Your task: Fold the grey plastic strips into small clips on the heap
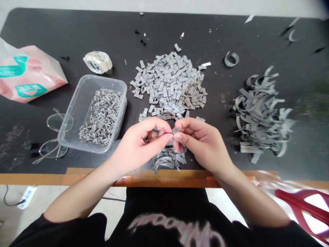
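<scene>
The left hand [151,139] is partly curled, its thumb and index fingertips pinched together at one side of a small grey flat piece [175,130]. The right hand [196,139] mirrors this grip at the other side, thumb and index finger closed on the same piece, remaining fingers bent inward. The piece sits between the two sets of fingertips, above the black, smooth-topped counter [213,31] with its brown front edge.

Below the hands lies a small heap of curved grey strips [166,161]. Beyond them is a broad pile of short, folded grey pieces [172,80]. To the right stands a larger tangle of curled, ribbon-like grey strips [262,116]. To the left, a translucent rectangular plastic container [88,148] holds small, angular grey metal-looking clips [102,116]. Wire-framed eyeglasses [52,148] lie beside the container.
</scene>
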A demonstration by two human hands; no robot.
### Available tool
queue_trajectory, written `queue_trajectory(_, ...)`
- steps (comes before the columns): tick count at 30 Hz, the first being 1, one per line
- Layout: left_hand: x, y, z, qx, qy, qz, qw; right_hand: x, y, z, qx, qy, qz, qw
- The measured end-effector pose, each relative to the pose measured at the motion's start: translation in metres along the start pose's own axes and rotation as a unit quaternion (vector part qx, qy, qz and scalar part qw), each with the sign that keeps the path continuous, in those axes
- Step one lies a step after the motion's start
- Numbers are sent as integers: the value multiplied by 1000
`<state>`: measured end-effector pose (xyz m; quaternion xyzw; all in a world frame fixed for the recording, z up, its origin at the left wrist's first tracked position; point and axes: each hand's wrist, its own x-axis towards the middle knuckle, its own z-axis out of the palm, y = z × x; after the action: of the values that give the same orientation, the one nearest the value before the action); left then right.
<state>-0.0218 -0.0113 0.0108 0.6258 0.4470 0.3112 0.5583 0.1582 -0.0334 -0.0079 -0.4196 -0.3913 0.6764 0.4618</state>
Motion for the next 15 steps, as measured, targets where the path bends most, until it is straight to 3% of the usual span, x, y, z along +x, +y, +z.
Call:
queue_trajectory(9,3,3,-3,4,-37,-6,999,-2,-4,0,-37,38,-18,998)
queue_trajectory(15,4,1,-3,56,11,48,997,-3,-1,3,-91,51,-50,993)
